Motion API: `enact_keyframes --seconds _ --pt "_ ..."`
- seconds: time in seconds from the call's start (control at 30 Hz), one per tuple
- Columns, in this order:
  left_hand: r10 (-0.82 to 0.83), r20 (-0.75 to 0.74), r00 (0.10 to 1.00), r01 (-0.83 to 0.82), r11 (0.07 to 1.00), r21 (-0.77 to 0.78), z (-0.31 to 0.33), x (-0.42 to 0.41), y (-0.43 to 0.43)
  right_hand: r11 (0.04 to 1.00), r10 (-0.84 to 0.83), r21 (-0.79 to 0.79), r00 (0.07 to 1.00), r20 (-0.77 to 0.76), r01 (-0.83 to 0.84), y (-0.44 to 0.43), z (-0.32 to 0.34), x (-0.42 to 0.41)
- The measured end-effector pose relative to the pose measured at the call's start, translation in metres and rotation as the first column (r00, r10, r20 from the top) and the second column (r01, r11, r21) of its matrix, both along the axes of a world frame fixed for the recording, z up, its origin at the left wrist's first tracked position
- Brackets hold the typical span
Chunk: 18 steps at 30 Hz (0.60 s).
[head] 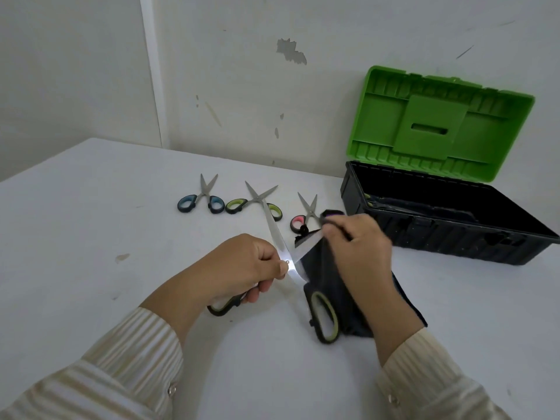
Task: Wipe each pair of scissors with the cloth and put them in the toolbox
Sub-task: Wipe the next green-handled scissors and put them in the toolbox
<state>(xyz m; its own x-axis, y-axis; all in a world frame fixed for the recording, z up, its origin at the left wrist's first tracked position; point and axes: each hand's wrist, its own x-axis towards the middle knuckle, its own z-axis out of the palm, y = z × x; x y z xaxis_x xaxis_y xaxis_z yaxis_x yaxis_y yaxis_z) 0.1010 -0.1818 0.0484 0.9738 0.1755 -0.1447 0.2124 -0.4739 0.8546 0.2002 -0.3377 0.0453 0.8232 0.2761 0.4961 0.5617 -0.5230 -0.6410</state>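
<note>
The white tabletop [91, 237] carries everything. The toolbox [424, 234] sits at the far right edge by the wall. Its green lid [439, 122] is tipped all the way back, so I think it is ready for scissors to go in. Something lies inside, but it is too dark to tell what. Near the front edge of the tabletop, the dark cloth [321, 268] hangs under the right hand [360, 250]. Its fingers are closed on the cloth and pinch it around one blade, which looks like wiping. The big scissors [295, 272] are wide open like an X, probably so the cloth can reach each blade by itself. They have long shiny blades and black handles with green inside the loops. The left hand [242, 265] keeps them from moving. Its fingers are curled around one handle, and the thumb presses near the little screw in the middle. Three smaller pairs wait in a row near the far edge, between the hands and the wall: the blue scissors [201, 198], the green scissors [257, 198] and the pink scissors [306, 212], which lie just beside the toolbox. All three lie flat with blades a bit open.
</note>
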Motion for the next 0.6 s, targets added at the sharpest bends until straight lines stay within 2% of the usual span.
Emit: enact_keyframes --seconds 0.07,0.13,0.2,0.3,0.33,0.43,0.57,0.6 --pt "-0.01 -0.02 1.0 0.01 1.0 -0.014 0.0 -0.001 0.001 0.976 -0.095 0.184 0.99 -0.105 0.114 -0.012 0.006 0.008" --pt "0.016 -0.022 1.0 -0.016 1.0 -0.026 0.0 0.0 0.004 0.953 -0.083 0.284 0.992 -0.094 0.106 -0.015 0.007 0.0" --pt "0.036 -0.023 0.999 -0.037 0.999 -0.03 -0.001 0.0 0.006 0.983 0.024 0.183 1.0 -0.009 -0.022 -0.004 0.001 -0.016" --pt "0.048 -0.018 0.999 -0.049 0.998 -0.045 -0.002 -0.001 0.004 0.959 0.259 -0.141 0.962 0.081 -0.246 0.015 -0.014 -0.031" --pt "0.047 -0.012 0.999 -0.047 0.998 -0.033 -0.002 -0.001 0.003 0.955 0.264 -0.167 0.96 0.091 -0.247 0.016 -0.015 -0.027" --pt "0.031 -0.003 1.0 -0.031 0.999 0.02 0.0 -0.002 0.001 0.983 0.145 -0.127 0.985 0.089 -0.133 0.011 -0.01 -0.013" --pt "0.04 0.0 0.999 -0.04 0.999 -0.025 -0.002 -0.001 0.002 0.948 0.275 -0.185 0.958 0.077 -0.257 0.013 -0.015 -0.025" --pt "0.037 0.006 0.999 -0.037 0.999 -0.026 -0.001 -0.001 0.002 0.954 0.261 -0.171 0.963 0.064 -0.247 0.014 -0.014 -0.024"
